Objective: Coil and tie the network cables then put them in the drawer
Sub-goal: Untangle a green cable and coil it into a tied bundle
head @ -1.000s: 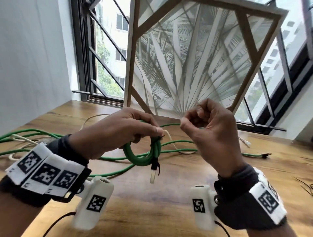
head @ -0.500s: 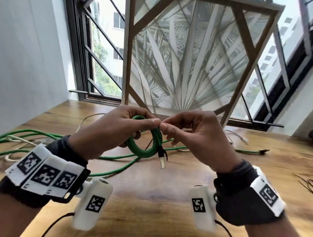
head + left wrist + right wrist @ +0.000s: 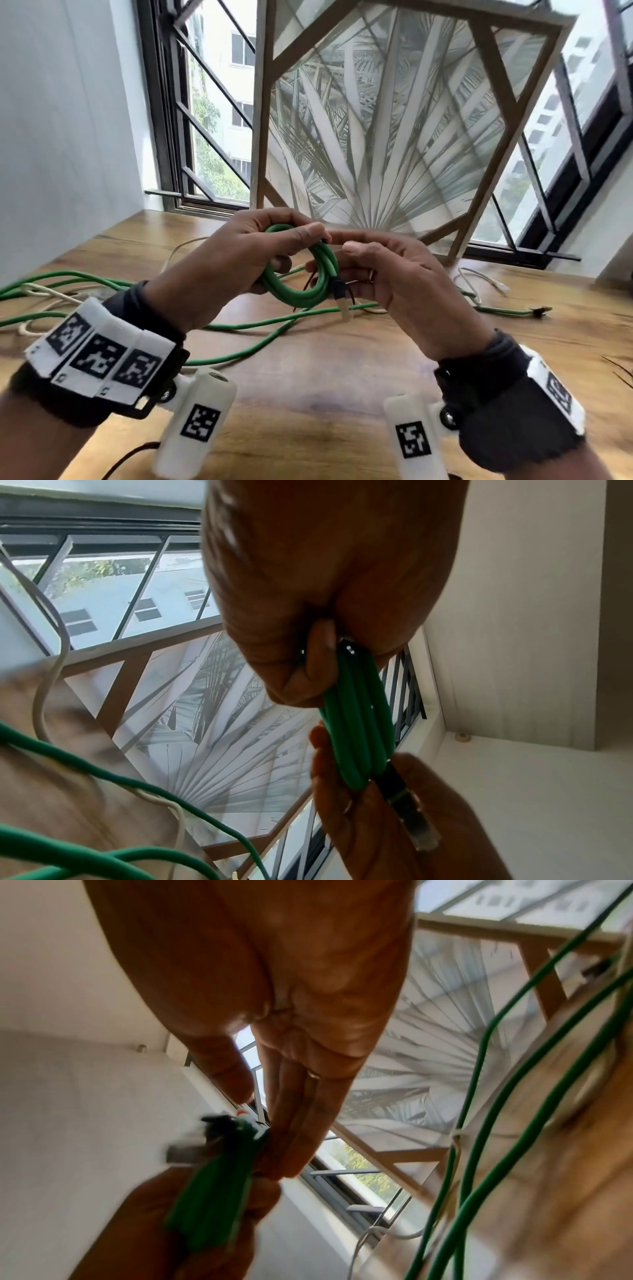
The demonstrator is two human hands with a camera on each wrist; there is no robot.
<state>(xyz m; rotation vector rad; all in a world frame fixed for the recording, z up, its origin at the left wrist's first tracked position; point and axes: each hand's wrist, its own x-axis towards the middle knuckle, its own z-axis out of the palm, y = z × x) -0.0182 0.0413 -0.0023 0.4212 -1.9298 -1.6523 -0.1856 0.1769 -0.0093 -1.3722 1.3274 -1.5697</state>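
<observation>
A small green cable coil is held above the wooden table. My left hand grips its top and left side, thumb over the strands. A clear plug with a black boot hangs from the coil's lower right. Thin dark tie ends stick out beside the boot. My right hand lies against the coil's right side, fingers straight behind it, thumb free above. The left wrist view shows the coil edge-on below the left hand. In the right wrist view the right fingers touch the coil.
Loose green cables and a white cable trail across the table's left and middle. A green cable end and a white plug lie at the right. A wood-framed palm-print panel leans against the window behind.
The right hand came down from a raised fist, met the left thumb in a pinch, and now lies with straightened fingers against the coil. The coil rose slightly.
</observation>
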